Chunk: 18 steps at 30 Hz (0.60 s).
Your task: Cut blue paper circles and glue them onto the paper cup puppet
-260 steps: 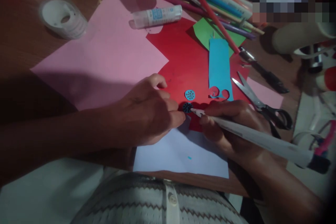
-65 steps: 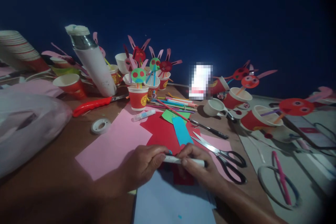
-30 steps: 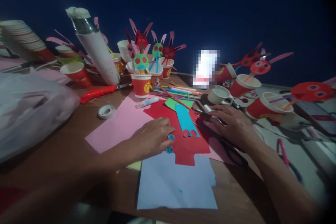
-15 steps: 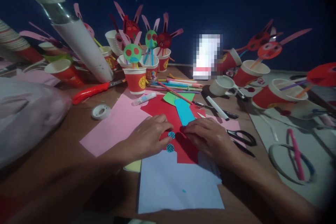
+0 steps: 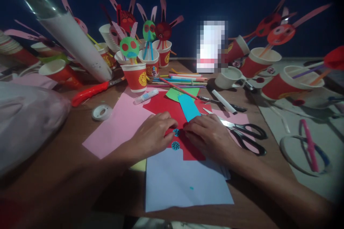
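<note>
Both hands rest on a red paper sheet (image 5: 163, 106) at the middle of a wooden table. My left hand (image 5: 153, 133) lies with curled fingers, its tips touching a small blue dotted paper circle (image 5: 176, 132). My right hand (image 5: 210, 136) lies opposite, fingers bent, its tips meeting the same circle from the right. A second blue dotted circle (image 5: 175, 145) lies just below, untouched. A blue paper strip (image 5: 188, 107) lies behind my right hand. A white marker (image 5: 223, 101) lies farther back on the right.
Black-handled scissors (image 5: 245, 131) lie right of my right hand. Pink paper (image 5: 120, 123) lies to the left, white paper (image 5: 185, 182) in front. Behind stand red paper cups with paper-face sticks (image 5: 136, 75), coloured pens (image 5: 182, 78), a glue stick (image 5: 146, 96), a tape roll (image 5: 101, 112) and a red-handled cutter (image 5: 91, 92).
My right hand has put down the white marker at the back right and come back to the blue circle. The view has tilted down slightly. My left hand stayed on the red paper.
</note>
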### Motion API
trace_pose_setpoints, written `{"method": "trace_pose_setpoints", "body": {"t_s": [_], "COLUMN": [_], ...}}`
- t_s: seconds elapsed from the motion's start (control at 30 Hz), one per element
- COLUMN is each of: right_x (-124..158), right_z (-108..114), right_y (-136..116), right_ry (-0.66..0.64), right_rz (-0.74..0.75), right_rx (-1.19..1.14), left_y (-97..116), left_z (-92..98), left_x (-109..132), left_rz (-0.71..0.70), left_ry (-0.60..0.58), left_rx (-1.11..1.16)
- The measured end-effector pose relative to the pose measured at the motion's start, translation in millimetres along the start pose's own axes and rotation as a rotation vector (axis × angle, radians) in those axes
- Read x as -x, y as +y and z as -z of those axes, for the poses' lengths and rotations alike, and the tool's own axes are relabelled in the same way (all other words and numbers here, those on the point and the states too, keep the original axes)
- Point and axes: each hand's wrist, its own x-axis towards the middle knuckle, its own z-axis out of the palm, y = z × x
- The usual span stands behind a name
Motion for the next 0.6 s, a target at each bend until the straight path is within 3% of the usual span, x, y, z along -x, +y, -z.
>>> {"method": "trace_pose_setpoints", "body": {"t_s": [0.6], "right_x": [-0.9], "right_z": [-3.2], "right_y": [-0.9], "right_ry": [0.01], "right_rz": [-0.021], "right_rx": [-0.031], "left_y": [2.9], "left_z": [-1.5], "left_x": [-2.8], "left_rz": [0.006], "left_ry": [0.013], "left_rx": [-0.004]}}
